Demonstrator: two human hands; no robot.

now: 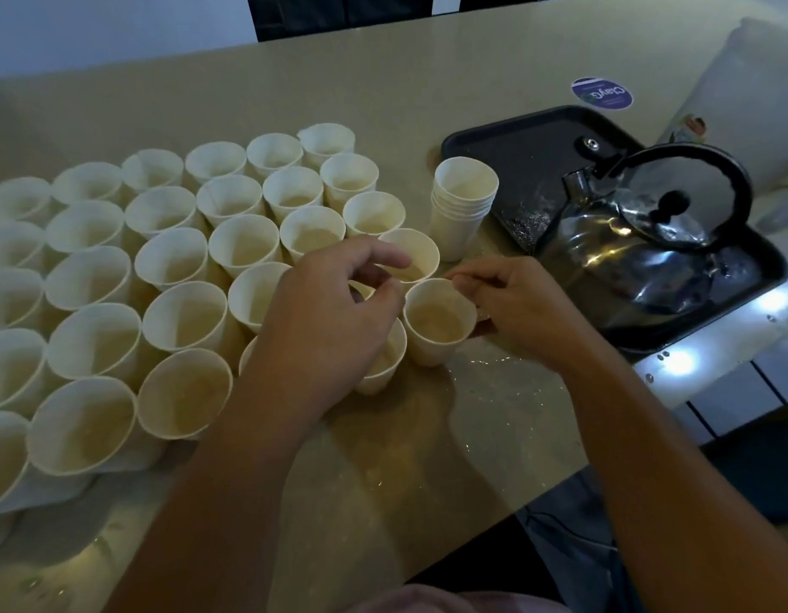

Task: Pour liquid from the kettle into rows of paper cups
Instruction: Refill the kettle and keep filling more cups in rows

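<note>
Both hands busy at the near right corner of the rows of cups (pixel 175 258). Right hand (pixel 511 303) pinching the rim of a loose cup (pixel 436 323); left hand (pixel 334 311) curled over neighbouring cups, grip unclear. Kettle (pixel 649 241) parked on the black tray (pixel 516 143) at two o'clock, untouched, beside a stack of cups (pixel 463 205). Likely trouble: light, crowded cups toppling from a nudging wrist, or spilling later through uneven spacing.

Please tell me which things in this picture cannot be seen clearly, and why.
- Head view: the cups under the left hand are mostly hidden by it.
- Cups at the left edge are cut off by the frame.
- The kettle has its lid on, so its contents are hidden.
- The round sticker text is too small and upside down.
</note>
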